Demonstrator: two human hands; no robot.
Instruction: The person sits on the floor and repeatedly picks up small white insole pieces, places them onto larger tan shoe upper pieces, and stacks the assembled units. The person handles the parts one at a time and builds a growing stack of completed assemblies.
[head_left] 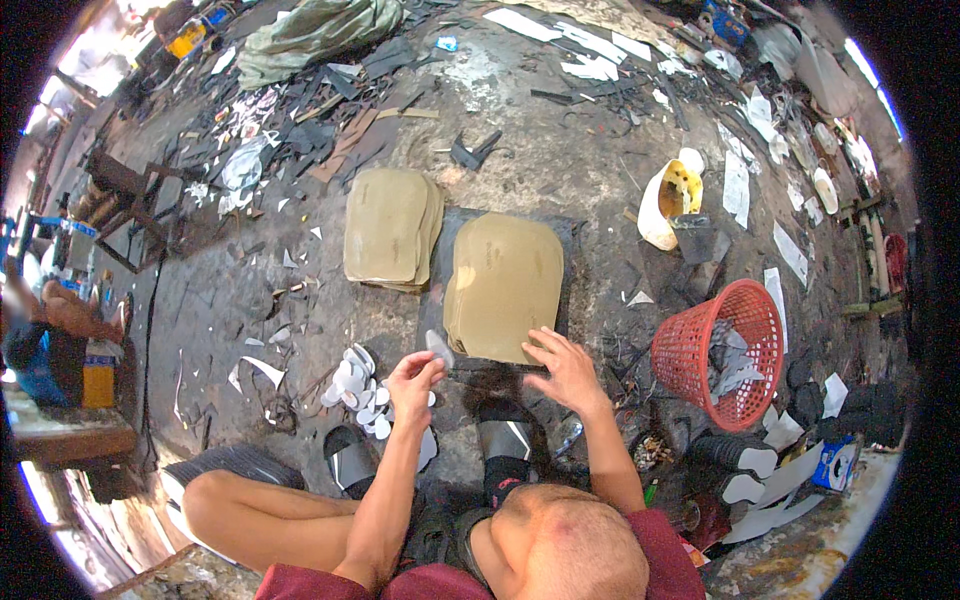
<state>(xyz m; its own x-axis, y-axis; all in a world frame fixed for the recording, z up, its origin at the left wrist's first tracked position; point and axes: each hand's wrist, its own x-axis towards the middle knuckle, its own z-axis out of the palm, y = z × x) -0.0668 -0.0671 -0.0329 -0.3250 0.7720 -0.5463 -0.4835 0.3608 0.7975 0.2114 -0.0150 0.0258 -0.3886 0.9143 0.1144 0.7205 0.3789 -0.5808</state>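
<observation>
My left hand (414,384) pinches a small pale grey oval piece (438,346), held up by the lower left corner of a stack of tan rounded sheets (505,285). Fingers spread, my right hand (566,372) is at the lower right corner of that stack; whether its fingertips touch the top sheet I cannot tell. The stack sits on a dark flat board (433,318). Just left of it lies a second stack of similar tan sheets (392,225). Several white oval pieces (350,383) are heaped on the ground beside my left hand.
A red plastic basket (668,350) with grey scraps leans at the right. Beyond it lies a cut-open white and yellow container (655,215). Dark scraps (345,85) litter the far ground. Another person's legs (75,305) show at the left, near a wooden bench (75,440).
</observation>
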